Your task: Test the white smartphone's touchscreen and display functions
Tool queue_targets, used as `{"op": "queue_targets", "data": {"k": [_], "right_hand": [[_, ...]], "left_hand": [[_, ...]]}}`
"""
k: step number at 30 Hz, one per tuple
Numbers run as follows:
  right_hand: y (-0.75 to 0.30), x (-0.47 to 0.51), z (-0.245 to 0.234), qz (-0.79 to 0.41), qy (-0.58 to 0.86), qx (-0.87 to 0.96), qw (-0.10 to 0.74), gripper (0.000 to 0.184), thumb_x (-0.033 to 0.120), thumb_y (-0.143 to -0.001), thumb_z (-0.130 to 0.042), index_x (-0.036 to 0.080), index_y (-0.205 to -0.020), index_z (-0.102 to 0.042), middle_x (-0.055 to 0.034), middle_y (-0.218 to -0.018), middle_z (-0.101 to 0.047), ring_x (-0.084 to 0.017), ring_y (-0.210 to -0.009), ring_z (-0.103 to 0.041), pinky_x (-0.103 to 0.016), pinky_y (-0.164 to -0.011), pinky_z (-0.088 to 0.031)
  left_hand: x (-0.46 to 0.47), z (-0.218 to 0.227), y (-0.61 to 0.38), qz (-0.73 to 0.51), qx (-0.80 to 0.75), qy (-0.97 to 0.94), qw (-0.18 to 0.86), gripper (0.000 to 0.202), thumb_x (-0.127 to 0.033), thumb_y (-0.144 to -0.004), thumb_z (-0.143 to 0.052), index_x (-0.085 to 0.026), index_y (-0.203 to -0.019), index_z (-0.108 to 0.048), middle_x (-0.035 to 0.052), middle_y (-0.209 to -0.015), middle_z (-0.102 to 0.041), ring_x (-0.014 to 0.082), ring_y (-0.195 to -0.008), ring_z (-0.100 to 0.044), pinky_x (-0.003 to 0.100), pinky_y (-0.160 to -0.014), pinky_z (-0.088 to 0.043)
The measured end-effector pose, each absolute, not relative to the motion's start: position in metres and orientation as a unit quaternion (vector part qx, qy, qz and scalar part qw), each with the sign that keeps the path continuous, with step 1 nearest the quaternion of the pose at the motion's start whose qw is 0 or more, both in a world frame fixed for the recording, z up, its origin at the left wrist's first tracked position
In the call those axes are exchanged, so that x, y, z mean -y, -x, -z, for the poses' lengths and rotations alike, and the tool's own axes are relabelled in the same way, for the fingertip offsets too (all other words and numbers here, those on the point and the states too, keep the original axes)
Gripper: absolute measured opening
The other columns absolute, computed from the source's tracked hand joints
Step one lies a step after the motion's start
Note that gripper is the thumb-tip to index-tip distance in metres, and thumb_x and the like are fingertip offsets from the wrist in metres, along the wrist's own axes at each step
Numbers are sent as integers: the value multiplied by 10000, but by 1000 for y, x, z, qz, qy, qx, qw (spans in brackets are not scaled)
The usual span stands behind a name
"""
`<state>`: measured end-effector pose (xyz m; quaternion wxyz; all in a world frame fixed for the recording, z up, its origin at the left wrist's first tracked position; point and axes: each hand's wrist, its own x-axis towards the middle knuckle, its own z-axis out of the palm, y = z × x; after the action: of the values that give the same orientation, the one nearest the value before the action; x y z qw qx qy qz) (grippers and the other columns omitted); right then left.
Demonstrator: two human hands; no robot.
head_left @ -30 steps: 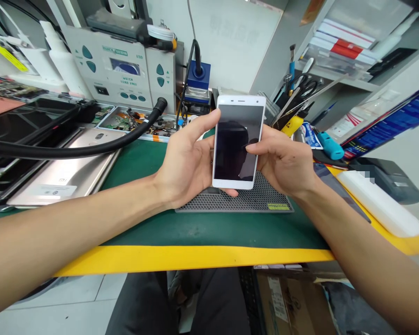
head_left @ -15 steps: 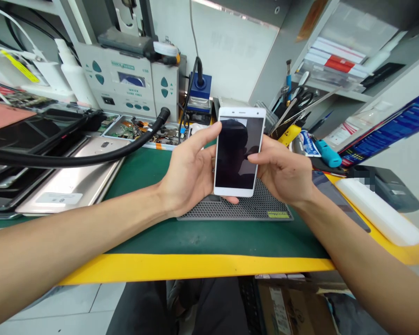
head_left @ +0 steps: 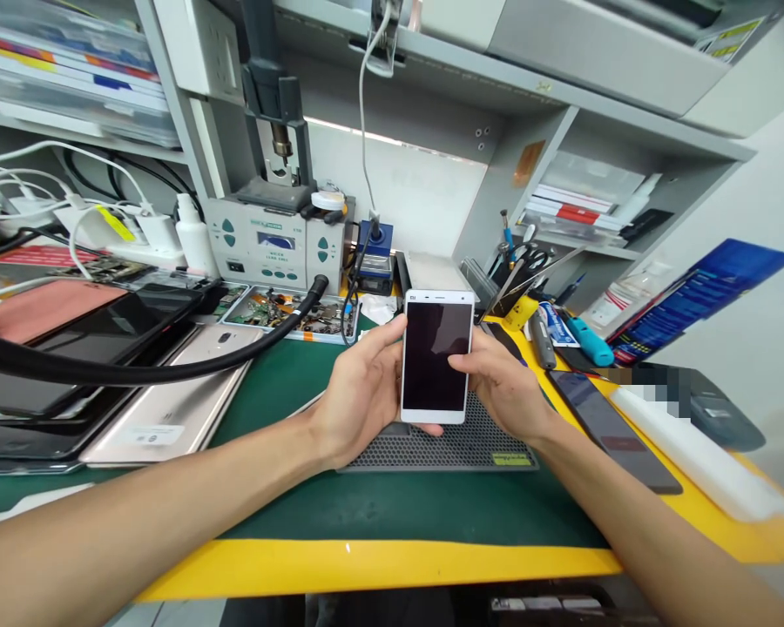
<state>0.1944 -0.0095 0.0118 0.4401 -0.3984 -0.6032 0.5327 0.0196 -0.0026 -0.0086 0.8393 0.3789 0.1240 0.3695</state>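
Observation:
A white smartphone (head_left: 436, 357) with a dark screen is held upright in front of me, above a grey perforated mat (head_left: 457, 446). My left hand (head_left: 359, 396) grips its left edge, thumb near the top corner and fingers curled under the bottom. My right hand (head_left: 506, 392) grips the right edge, with its thumb lying on the screen. The mat rests on a green bench surface (head_left: 366, 501) with a yellow front edge.
A rework station (head_left: 278, 244) stands at the back with a black hose (head_left: 137, 370) running left. Phones and back covers (head_left: 170, 405) lie at left, a parts tray (head_left: 294, 309) behind. A dark phone (head_left: 611, 431), tools (head_left: 578, 340) and shelves sit at right.
The view has tilted up, so the phone and both hands sit lower and look smaller in the picture. The grip on the phone is unchanged.

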Motion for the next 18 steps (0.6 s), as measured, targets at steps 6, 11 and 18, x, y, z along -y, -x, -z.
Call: {"op": "queue_targets", "data": {"k": [6, 11, 18], "right_hand": [[-193, 8, -11, -531, 409, 597, 442, 213, 254, -855, -543, 238, -1058, -605, -15, -923, -615, -205, -817, -561, -286, -621, -441], [-190, 9, -13, -459, 459, 642, 407, 191, 314, -865, -593, 216, -1029, -603, -12, -844, -621, -183, -707, -571, -285, -584, -456], [-188, 11, -16, -462, 450, 647, 406, 322, 454, -860, -616, 201, -1058, -602, -18, -807, -633, -163, -630, -570, -275, -538, -444]], "left_hand": [[2, 10, -20, -362, -111, -369, 849, 559, -581, -905, -370, -152, -1122, -656, 114, -929, -635, 238, -802, -601, 343, -580, -541], [1, 11, -19, -364, -118, -373, 845, 563, -578, -904, -378, -156, -1168, -642, 116, -933, -642, 246, -816, -604, 346, -579, -543], [1, 10, -20, -358, -117, -374, 847, 589, -591, -904, -362, -179, -1261, -586, 144, -1047, -655, 305, -933, -619, 436, -666, -574]]}}
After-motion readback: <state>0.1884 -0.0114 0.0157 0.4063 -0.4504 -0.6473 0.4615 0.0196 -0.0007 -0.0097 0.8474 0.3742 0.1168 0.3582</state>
